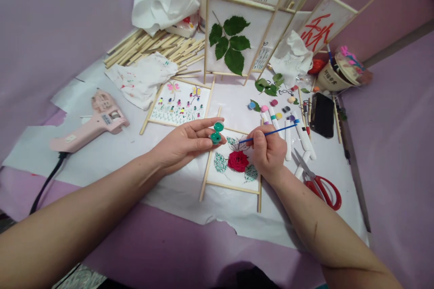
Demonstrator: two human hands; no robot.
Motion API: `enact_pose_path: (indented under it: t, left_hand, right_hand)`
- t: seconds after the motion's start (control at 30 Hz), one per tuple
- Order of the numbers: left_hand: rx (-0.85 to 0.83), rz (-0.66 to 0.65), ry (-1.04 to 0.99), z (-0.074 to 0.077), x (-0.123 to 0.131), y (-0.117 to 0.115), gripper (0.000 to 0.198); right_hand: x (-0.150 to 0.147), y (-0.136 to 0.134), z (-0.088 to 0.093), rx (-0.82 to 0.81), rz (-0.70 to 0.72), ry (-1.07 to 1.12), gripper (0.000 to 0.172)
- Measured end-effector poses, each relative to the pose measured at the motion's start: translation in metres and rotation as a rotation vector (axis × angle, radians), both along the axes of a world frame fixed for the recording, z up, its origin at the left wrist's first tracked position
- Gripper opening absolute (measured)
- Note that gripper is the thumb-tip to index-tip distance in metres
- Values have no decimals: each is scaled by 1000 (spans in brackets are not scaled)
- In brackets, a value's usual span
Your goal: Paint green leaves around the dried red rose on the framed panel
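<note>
My left hand holds a small open paint pot with green paint in the cup and on its flipped lid. My right hand grips a thin blue paintbrush, its tip over the upper part of a small stick-framed panel. On that white panel sits a red rose with drawn leaves around it. The two lower leaves carry green dabs; an upper one is partly green, and another beside the brush tip looks mostly outlined. My right hand covers the panel's upper right corner.
A pink glue gun with a black cord lies left. Red-handled scissors, white markers and a black phone are at right. Behind stand a leaf panel, a painted panel, wooden sticks and a paper cup.
</note>
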State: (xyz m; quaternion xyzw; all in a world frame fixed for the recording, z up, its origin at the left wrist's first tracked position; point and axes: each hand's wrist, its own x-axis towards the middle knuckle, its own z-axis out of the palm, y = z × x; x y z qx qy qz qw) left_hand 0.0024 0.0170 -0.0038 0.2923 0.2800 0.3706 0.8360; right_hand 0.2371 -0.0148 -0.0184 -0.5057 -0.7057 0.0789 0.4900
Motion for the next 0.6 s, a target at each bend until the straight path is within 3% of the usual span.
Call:
enact_pose_path:
  t: [0.6]
  left_hand:
    - [-4,-4,4,0,-1,0,49]
  right_hand:
    - [2,-1,-1,42,-12,23,27]
